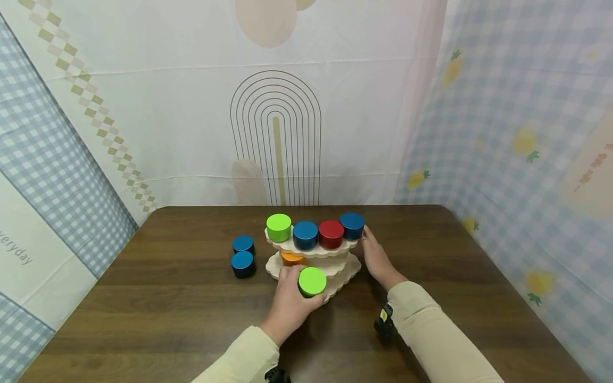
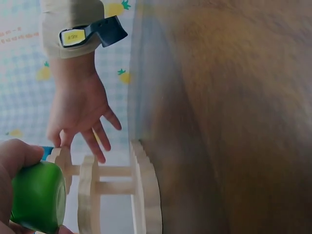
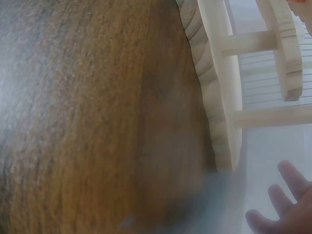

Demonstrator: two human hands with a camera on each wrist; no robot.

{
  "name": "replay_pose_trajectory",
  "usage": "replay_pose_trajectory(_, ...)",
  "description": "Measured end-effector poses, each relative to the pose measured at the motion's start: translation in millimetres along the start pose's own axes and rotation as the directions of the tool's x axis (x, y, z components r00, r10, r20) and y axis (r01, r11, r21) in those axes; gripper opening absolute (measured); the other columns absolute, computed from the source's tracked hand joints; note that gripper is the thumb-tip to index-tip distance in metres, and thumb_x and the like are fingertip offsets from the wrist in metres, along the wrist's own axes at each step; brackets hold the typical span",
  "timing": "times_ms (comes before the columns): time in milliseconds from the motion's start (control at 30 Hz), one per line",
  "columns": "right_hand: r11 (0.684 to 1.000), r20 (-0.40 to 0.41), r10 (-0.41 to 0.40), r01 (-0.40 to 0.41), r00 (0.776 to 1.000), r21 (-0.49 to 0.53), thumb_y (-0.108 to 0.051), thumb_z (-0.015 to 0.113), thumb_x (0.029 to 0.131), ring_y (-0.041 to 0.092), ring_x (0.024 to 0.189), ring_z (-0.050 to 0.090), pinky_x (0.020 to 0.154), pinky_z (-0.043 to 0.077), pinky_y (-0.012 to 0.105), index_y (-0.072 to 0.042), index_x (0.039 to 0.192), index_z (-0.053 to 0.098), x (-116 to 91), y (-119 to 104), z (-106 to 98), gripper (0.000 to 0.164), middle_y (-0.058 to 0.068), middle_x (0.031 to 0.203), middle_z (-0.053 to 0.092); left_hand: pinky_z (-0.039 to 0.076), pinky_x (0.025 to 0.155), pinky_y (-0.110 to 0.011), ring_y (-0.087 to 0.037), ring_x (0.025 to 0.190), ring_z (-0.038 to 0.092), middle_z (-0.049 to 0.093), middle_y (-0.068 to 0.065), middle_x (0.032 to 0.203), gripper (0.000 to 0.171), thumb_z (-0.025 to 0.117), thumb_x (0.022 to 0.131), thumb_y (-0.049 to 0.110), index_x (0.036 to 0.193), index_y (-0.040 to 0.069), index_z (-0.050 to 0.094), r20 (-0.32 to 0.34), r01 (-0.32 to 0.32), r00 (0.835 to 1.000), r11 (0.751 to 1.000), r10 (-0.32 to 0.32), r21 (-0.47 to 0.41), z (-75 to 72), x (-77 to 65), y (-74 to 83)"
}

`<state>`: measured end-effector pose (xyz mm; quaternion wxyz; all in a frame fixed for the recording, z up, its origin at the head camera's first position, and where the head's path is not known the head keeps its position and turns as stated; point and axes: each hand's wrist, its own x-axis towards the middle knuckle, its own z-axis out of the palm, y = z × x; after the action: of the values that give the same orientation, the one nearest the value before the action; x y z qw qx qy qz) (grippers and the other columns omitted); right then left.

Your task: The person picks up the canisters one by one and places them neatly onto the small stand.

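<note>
My left hand [image 1: 289, 306] grips a bright green cylinder block [image 1: 312, 282] in front of a pale wooden tiered stand [image 1: 335, 265] with scalloped edges. The left wrist view shows this green block [image 2: 36, 195] beside the stand's tiers. On the top tier, a green block [image 1: 279, 227], a blue block [image 1: 305, 235], a red block [image 1: 331, 234] and another blue block [image 1: 352, 226] sit in a row. Below them is a partly hidden orange block [image 1: 293, 259]. My right hand [image 1: 378, 260] reaches the top tier's right end by the blue block, its fingers [image 2: 100, 139] spread.
Two blue blocks, one farther [image 1: 243, 244] and one nearer [image 1: 243, 264], stand on the brown wooden table [image 1: 191, 303] left of the stand. A patterned cloth [image 1: 359, 133] hangs behind the table, and checked cloth covers both sides.
</note>
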<state>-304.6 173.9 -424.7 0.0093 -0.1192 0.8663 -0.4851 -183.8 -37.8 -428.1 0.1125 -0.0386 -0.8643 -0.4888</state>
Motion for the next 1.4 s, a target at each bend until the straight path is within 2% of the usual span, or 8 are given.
replay_pose_trajectory(233,1.0,-0.005,-0.005,0.005,1.0,-0.003,-0.034,0.014,0.106,0.038,0.144,0.018,0.113,0.016,0.058,-0.014,0.156,0.012,2,2,1,0.054,0.017,0.159,0.018,0.046,0.085,-0.043,-0.025,0.097,0.049,0.044,-0.011,0.107,0.058,0.085,0.069,0.019,0.116,0.004,0.054,-0.022,0.04,0.999,0.999,-0.041,-0.01,12.1,2.8,3.1)
replay_pose_trajectory(467,1.0,-0.016,-0.007,0.007,1.0,-0.001,-0.031,0.016,0.106,0.038,0.144,0.019,0.114,0.016,0.057,-0.013,0.156,0.013,3,2,1,0.053,0.018,0.158,0.019,0.047,0.088,-0.044,-0.026,0.099,0.051,0.043,-0.011,0.109,0.059,0.087,0.069,0.021,0.116,0.004,0.054,-0.07,0.066,0.995,0.998,-0.066,-0.009,21.3,4.9,6.0)
replay_pose_trajectory(600,1.0,-0.014,-0.003,0.003,1.0,0.0,-0.031,0.016,0.106,0.037,0.144,0.019,0.114,0.017,0.057,-0.014,0.156,0.013,4,2,1,0.053,0.017,0.158,0.02,0.047,0.089,-0.044,-0.026,0.099,0.051,0.042,-0.01,0.107,0.058,0.087,0.069,0.02,0.114,0.005,0.055,-0.102,0.077,0.992,0.997,-0.076,0.007,27.1,5.7,7.6)
replay_pose_trajectory(867,1.0,-0.014,-0.004,0.004,1.0,-0.005,-0.033,0.014,0.106,0.037,0.144,0.019,0.114,0.017,0.057,-0.016,0.156,0.013,3,3,1,0.053,0.016,0.158,0.02,0.047,0.092,-0.045,-0.027,0.103,0.05,0.041,-0.009,0.108,0.058,0.085,0.071,0.016,0.118,0.004,0.054,-0.138,0.13,0.982,0.991,-0.132,-0.02,36.8,7.8,13.8)
replay_pose_trajectory(1100,1.0,-0.018,-0.004,0.004,1.0,-0.001,-0.032,0.016,0.106,0.036,0.144,0.02,0.114,0.017,0.057,-0.015,0.156,0.015,3,2,1,0.052,0.016,0.158,0.02,0.048,0.092,-0.044,-0.028,0.103,0.051,0.041,-0.009,0.108,0.061,0.086,0.071,0.02,0.121,0.004,0.054,-0.172,0.143,0.975,0.99,-0.14,0.003,40.5,7.9,17.5)
replay_pose_trajectory(1400,1.0,-0.004,0.008,-0.008,1.0,0.007,-0.034,0.015,0.106,0.035,0.145,0.018,0.114,0.017,0.056,-0.017,0.156,0.012,2,1,0,0.053,0.014,0.159,0.019,0.048,0.089,-0.044,-0.027,0.099,0.053,0.042,-0.01,0.107,0.059,0.086,0.072,0.023,0.119,0.005,0.055,-0.173,0.135,0.976,0.991,-0.13,0.019,41.7,7.9,20.5)
